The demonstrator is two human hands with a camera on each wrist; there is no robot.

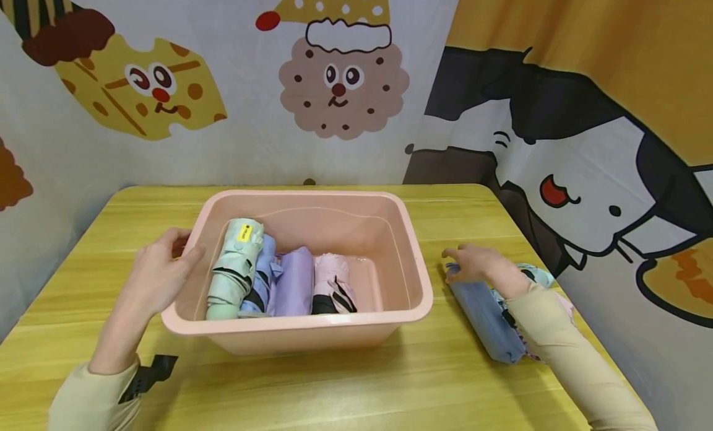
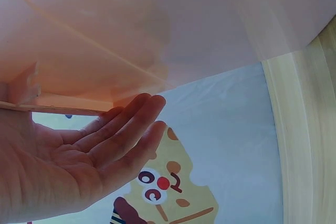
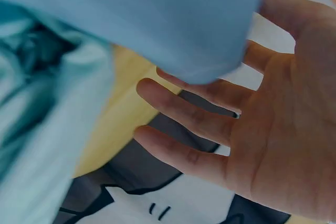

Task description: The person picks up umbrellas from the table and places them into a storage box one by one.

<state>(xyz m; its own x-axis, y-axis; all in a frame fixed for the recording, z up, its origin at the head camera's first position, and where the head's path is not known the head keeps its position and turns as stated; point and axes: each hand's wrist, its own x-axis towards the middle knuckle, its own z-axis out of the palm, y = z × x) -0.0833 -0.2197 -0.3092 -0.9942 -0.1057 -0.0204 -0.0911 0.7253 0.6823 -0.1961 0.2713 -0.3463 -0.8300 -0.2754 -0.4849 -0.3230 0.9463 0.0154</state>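
A pink plastic bin (image 1: 312, 338) stands mid-table with several folded umbrellas in a row: a mint green umbrella (image 1: 234, 276) with a yellow label, a blue umbrella (image 1: 262, 279), a purple umbrella (image 1: 295, 282) and a pale pink umbrella (image 1: 332, 282). My left hand (image 1: 161, 270) holds the bin's left rim, thumb over it and fingers outside, below the lip. At the right, my right hand (image 1: 481, 267) reaches over the far end of a grey-blue folded umbrella (image 1: 487, 322). Its fingers (image 3: 184, 153) are spread around that end, not closed on it.
Next to the grey-blue umbrella lies a teal patterned umbrella (image 1: 537, 274), partly hidden by my right arm, and something pink (image 1: 566, 305) beyond. The wooden table (image 1: 334, 387) meets printed curtains (image 1: 234, 152) at its back and sides.
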